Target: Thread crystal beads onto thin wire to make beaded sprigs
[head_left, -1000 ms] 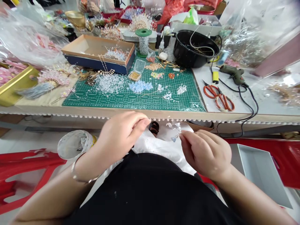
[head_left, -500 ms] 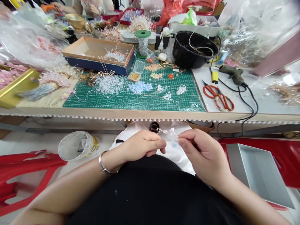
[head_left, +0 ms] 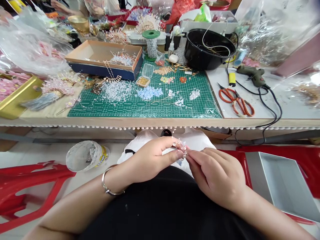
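Above my lap, my left hand point(head_left: 155, 155) pinches a small ornament of clear beads point(head_left: 184, 150) between thumb and forefinger. From the other side my right hand point(head_left: 216, 171) pinches the same beadwork, its fingertips nearly meeting the left ones. A bit of pale blue shows beneath the fingers, and fine beaded strands stick up; the rest is hidden by the fingers. On the table ahead, a green cutting mat point(head_left: 107, 111) carries clear beads point(head_left: 116, 91), pale blue pieces point(head_left: 149, 93) and a small box of gold beads point(head_left: 143, 81).
Orange-handled scissors point(head_left: 236, 100) and a glue gun point(head_left: 253, 75) lie at the right. Behind the mat stand a blue-sided box point(head_left: 100, 68), a green spool point(head_left: 151, 45) and a black basin point(head_left: 208, 53). A white bucket point(head_left: 85, 156) and red stools point(head_left: 37, 190) are below. A person's hand shows far left.
Both hands have come together around the beadwork, the left moving right and closing on it. The strands now stick up above the fingers.
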